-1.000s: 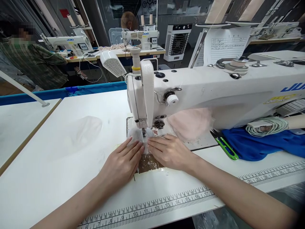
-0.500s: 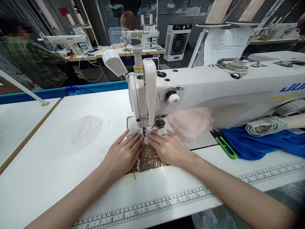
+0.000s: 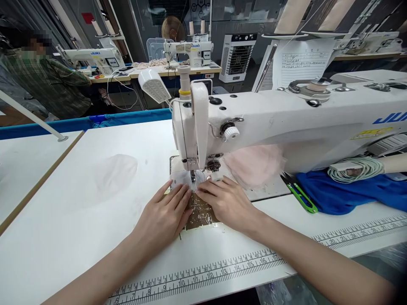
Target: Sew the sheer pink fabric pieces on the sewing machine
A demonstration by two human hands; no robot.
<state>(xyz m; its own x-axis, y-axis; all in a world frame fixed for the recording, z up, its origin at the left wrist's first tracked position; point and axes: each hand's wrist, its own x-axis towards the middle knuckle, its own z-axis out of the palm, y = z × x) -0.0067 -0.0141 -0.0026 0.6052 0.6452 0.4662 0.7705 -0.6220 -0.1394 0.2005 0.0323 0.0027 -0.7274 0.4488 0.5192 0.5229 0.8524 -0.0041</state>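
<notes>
Two bare hands lie palm down, the left hand [image 3: 165, 212] and the right hand [image 3: 230, 203] with fingers extended rather than clenched. Their fingertips rest on sheer white fabric [image 3: 179, 178], which sits under the presser foot [image 3: 192, 176], just ahead of and between them. Stitching seems under way, with little fabric left nearer than the fingertips; how much is sewn cannot be told. Beyond the right hand lies pale pink fabric [image 3: 257, 164]; farther right, green-handled snips [image 3: 303, 198].

The head camera looks forward and down onto the hands [image 3: 167, 212].
</notes>
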